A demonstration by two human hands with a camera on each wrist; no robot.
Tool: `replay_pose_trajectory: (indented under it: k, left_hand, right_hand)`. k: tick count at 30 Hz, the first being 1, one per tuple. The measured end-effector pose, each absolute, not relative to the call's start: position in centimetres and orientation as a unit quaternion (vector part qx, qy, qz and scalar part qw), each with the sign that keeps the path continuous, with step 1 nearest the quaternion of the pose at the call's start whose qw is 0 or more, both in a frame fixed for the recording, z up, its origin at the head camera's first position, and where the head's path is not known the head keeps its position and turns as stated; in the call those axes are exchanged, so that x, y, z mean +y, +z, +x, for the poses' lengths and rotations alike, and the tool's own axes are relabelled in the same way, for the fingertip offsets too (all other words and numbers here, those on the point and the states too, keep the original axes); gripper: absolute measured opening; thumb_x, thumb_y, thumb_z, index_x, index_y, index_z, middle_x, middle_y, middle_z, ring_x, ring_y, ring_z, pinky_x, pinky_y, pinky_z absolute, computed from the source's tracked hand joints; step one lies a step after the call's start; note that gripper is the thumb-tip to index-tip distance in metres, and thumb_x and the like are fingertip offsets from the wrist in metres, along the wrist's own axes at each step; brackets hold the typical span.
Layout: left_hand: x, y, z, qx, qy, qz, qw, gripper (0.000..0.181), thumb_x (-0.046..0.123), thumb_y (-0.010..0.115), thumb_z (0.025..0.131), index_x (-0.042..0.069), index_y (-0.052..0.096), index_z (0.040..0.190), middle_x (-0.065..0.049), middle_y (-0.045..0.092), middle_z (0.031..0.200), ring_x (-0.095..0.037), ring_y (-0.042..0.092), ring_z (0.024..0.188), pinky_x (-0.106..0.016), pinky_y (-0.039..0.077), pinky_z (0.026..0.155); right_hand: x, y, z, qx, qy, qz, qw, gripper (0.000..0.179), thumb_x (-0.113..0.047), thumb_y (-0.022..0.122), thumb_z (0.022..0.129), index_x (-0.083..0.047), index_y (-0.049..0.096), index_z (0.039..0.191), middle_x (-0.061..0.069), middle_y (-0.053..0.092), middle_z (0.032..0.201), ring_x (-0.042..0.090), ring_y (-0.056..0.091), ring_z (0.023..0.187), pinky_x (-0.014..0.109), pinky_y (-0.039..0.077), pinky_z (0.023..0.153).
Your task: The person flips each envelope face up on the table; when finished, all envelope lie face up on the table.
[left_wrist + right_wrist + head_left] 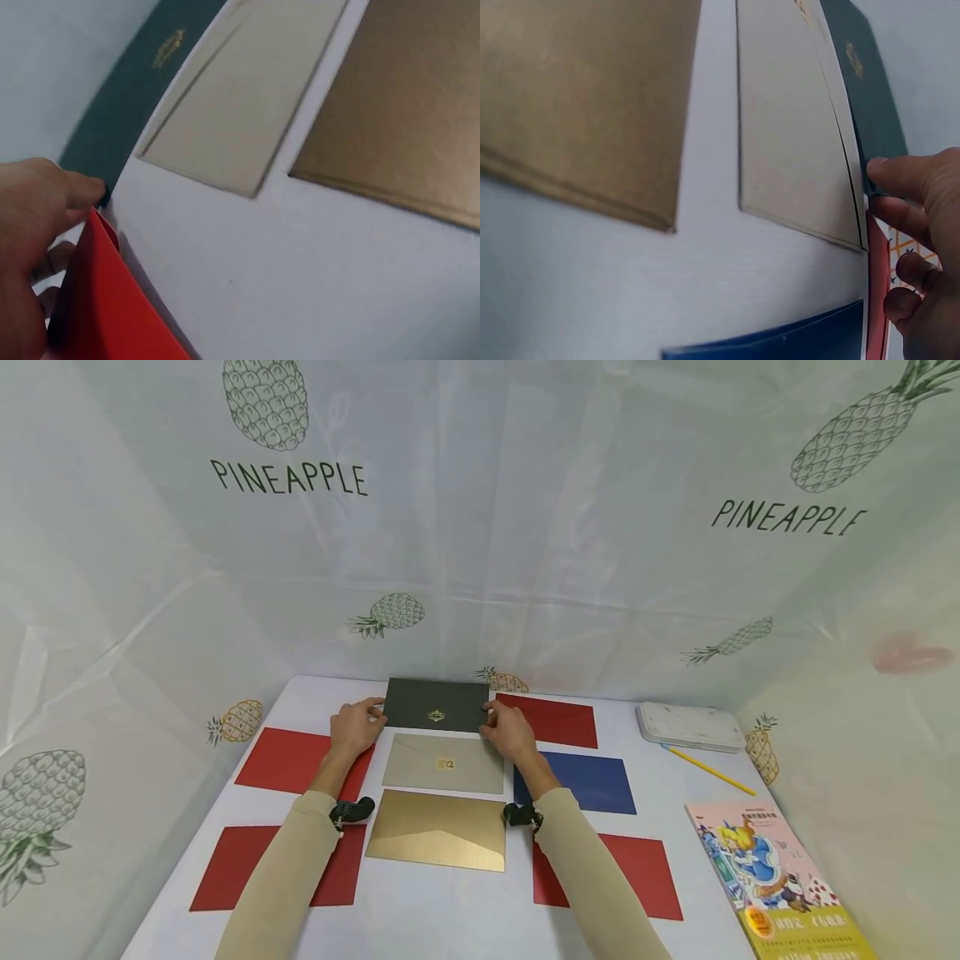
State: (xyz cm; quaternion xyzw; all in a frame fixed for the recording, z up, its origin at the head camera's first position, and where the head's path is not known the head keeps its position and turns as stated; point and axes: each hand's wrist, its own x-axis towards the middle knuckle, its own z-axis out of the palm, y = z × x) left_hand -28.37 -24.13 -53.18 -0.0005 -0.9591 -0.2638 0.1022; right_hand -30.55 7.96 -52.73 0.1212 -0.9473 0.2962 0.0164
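Note:
A dark green envelope (437, 703) with a small gold emblem lies at the far edge of the table. My left hand (357, 727) pinches its left end, and a red envelope (109, 300) reaches up beneath that hand in the left wrist view. At the other end my right hand (510, 731) pinches the right side, thumb on top in the right wrist view, remaining fingers curled. Directly below the green one is a grey-beige envelope (444, 763) with a gold mark. A gold envelope (437, 829) lies nearest me in this middle column.
Red envelopes (281, 760) flank the middle column on both sides. A blue envelope (585, 782) sits under my right forearm. Further right are a pale marbled case (690, 727), a yellow pencil (708, 769) and an illustrated book (776, 877). A pineapple-print sheet (480, 527) hangs behind the table.

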Motion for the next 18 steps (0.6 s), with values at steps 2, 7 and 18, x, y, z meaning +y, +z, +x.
replay_pose_trajectory:
  k: [2,7,18]
  left_hand:
    - [-24.04,-53.12,-28.34,-0.961,-0.256,-0.001,0.101,0.034,0.018,0.067,0.095,0.010,0.069,0.128,-0.007,0.075,0.104,-0.036,0.064,0.097,-0.054,0.045,0.081]
    - [-23.94,-53.09,-28.25,-0.964,-0.247,-0.002,0.094,0.028,0.017,0.065,0.095,0.010,0.074,0.121,-0.009,0.073,0.104,-0.036,0.065,0.098,-0.056,0.047,0.079]
    - [-23.89,-52.99,-28.05,-0.961,-0.259,-0.002,0.095,0.029,0.016,0.064,0.096,0.009,0.073,0.122,-0.011,0.073,0.104,-0.038,0.063,0.099,-0.057,0.045,0.080]
  right_hand:
    - [7.85,-52.70,-30.51,-0.950,0.286,0.124,0.014,0.042,-0.021,0.075,0.091,-0.014,0.064,0.131,0.000,0.067,0.095,0.017,0.057,0.086,0.032,0.051,0.070]
    - [7.74,-52.75,-30.50,-0.958,0.251,0.139,0.017,0.033,-0.021,0.074,0.092,-0.012,0.072,0.124,0.004,0.064,0.100,0.018,0.054,0.091,0.034,0.050,0.075]
    - [7.96,-52.81,-30.56,-0.954,0.261,0.145,-0.002,0.033,-0.021,0.072,0.093,-0.010,0.072,0.124,0.004,0.061,0.102,0.017,0.055,0.088,0.033,0.050,0.076]
